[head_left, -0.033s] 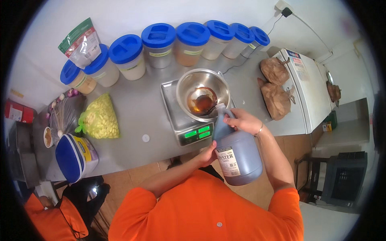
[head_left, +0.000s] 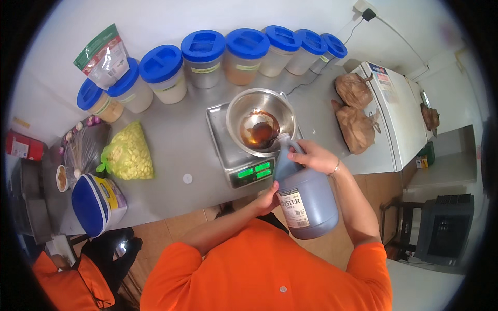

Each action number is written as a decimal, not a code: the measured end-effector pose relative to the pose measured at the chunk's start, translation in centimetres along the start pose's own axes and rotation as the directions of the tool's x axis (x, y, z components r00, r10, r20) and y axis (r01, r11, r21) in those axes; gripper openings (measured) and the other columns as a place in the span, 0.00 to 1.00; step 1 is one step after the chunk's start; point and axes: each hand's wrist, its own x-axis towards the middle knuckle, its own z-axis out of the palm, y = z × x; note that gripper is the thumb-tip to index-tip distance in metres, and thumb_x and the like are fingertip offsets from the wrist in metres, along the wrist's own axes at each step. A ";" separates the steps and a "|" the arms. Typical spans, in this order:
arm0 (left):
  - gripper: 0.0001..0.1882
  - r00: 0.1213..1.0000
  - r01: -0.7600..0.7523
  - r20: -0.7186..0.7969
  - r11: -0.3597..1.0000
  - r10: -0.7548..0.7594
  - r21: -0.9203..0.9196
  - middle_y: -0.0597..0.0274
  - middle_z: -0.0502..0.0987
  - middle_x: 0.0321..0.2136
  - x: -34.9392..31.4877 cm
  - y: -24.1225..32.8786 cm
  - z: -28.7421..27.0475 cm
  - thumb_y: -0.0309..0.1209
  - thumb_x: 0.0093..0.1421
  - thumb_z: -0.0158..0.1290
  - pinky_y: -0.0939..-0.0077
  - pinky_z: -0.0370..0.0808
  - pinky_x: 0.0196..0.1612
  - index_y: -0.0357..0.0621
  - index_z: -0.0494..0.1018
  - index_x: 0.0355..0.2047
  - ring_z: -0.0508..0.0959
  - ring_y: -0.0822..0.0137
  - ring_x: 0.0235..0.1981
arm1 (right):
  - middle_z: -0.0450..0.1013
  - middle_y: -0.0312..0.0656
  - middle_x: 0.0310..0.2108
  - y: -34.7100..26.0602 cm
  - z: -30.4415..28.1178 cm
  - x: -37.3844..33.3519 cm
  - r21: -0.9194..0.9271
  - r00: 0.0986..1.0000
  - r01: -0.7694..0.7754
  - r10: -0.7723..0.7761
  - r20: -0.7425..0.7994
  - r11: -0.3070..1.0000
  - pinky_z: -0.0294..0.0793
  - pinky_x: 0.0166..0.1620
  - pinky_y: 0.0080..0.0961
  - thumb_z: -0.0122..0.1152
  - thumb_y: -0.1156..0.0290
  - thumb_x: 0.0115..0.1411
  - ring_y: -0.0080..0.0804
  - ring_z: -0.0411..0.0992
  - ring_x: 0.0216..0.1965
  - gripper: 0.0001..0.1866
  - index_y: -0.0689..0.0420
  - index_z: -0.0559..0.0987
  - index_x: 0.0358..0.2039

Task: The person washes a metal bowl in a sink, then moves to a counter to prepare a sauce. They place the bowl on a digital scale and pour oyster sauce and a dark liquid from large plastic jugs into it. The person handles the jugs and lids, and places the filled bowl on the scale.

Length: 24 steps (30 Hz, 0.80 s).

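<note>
1. And across the back runs a white wall (head_left: 311, 13), with a black plug (head_left: 369, 14) up at the right!
2. Below it, a grey metal table (head_left: 181, 137), catching a soft sheen of light.
3. Out right stands a white, box-shaped appliance (head_left: 397, 129).
4. Underneath, brownish tiled floor (head_left: 381, 192) peeks through!

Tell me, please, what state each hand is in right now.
Left hand: against the jug, partly hidden behind it; how far it is closed cannot be told.
Right hand: closed, holding the jug.
</note>
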 end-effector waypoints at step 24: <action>0.47 0.996 -0.016 0.089 0.993 0.005 0.117 0.58 0.68 0.61 -1.8 3.0 3.8 0.59 0.60 0.56 0.52 0.71 0.60 0.45 0.52 0.69 0.70 0.60 0.61 | 0.59 0.50 0.65 6.6 1.4 -7.0 0.604 0.989 0.143 -0.086 -0.123 0.784 0.56 0.67 0.34 0.57 0.41 0.63 0.42 0.58 0.66 0.43 0.58 0.60 0.68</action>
